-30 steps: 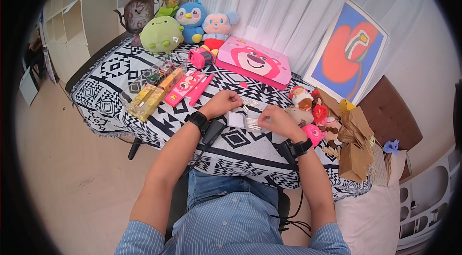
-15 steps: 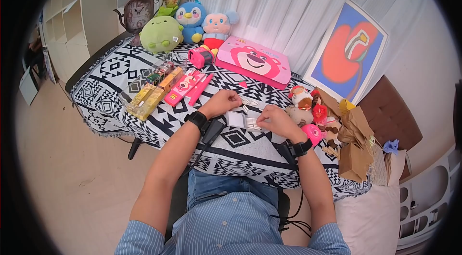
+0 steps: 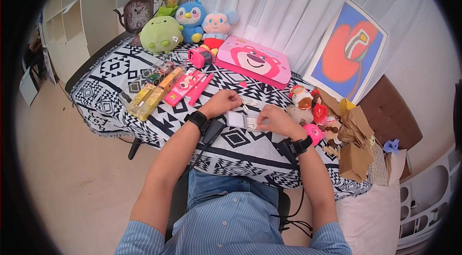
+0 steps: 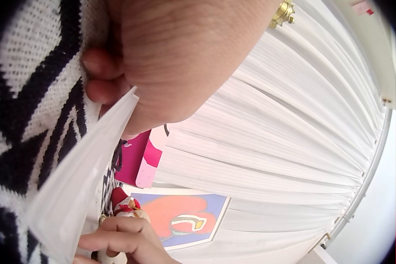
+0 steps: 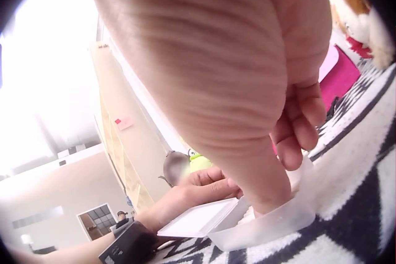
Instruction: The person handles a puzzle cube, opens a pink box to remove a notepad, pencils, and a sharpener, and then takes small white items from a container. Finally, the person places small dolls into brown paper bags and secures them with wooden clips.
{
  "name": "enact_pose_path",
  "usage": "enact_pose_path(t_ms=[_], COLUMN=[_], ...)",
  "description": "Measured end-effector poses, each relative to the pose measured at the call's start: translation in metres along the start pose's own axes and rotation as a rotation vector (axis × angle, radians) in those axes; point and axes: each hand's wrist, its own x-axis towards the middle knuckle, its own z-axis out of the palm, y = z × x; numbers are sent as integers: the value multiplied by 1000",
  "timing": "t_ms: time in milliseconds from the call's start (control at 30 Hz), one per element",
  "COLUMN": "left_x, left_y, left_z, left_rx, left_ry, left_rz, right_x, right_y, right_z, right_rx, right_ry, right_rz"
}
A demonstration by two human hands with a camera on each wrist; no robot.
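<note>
2 grips: can't tell what, if anything
Left hand: fingers bent beside loose white pieces
Right hand: fingertips inside clear box
Near edge: open patterned cloth before clear box

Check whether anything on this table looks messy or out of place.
The brown paper at the right end looks crumpled, and small white sticks lie loosely jumbled by the left hand, outside the open box.

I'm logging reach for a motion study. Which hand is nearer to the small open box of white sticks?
The right hand. It reaches into the small open box, while the left hand is beside the far left corner of its lid.
</note>
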Motion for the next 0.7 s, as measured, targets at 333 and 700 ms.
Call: enact_pose_path(t_ms=[333, 700], left_x=[0, 1], left_y=[2, -1], left_z=[0, 1], left_rx=[8, 11], left_ry=[4, 6], left_rz=[0, 4], right_x=[4, 2], right_y=[0, -7], right_z=[-1, 0], right_rx=[-19, 6], right_ry=[-48, -2], right_rz=[-58, -55])
